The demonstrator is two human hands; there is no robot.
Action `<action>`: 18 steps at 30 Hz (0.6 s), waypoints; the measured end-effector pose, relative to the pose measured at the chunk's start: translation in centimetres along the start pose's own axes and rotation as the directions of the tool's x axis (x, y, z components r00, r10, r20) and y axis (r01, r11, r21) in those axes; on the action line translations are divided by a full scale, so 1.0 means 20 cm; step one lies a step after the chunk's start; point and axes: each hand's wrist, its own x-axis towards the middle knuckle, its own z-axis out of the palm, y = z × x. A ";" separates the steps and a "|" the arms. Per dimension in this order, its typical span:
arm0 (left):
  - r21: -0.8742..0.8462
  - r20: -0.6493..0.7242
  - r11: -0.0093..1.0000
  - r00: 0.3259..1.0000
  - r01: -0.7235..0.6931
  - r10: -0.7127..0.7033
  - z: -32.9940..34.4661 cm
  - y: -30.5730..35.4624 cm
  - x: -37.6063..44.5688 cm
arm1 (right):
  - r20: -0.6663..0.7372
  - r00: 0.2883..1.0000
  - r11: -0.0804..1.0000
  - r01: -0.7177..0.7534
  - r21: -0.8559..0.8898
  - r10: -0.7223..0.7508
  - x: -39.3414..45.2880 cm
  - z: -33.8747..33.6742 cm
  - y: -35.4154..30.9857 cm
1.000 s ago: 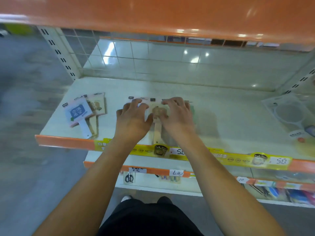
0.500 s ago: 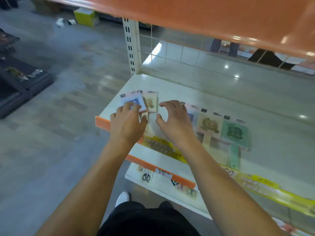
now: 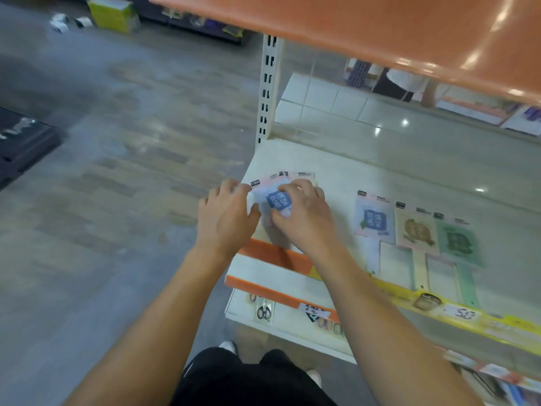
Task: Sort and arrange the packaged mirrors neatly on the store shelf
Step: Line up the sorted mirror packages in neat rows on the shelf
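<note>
Gripping fanned packets (image 3: 279, 197): two hands (image 3: 227, 219); three mirrors (image 3: 417, 230) beside.

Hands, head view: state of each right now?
Left hand: fingers curled on the left edge of the mirror pack stack.
Right hand: fingers curled over the same stack, gripping it.

Bare forearms, no sleeves; black trousers (image 3: 248, 379); white shoes (image 3: 227, 346).
</note>
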 end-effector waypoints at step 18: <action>-0.030 0.042 0.999 0.999 -0.022 0.024 0.03 -0.05 -0.01 | 0.146 0.989 0.987 0.033 -0.158 -0.010 0.00 0.06 -0.07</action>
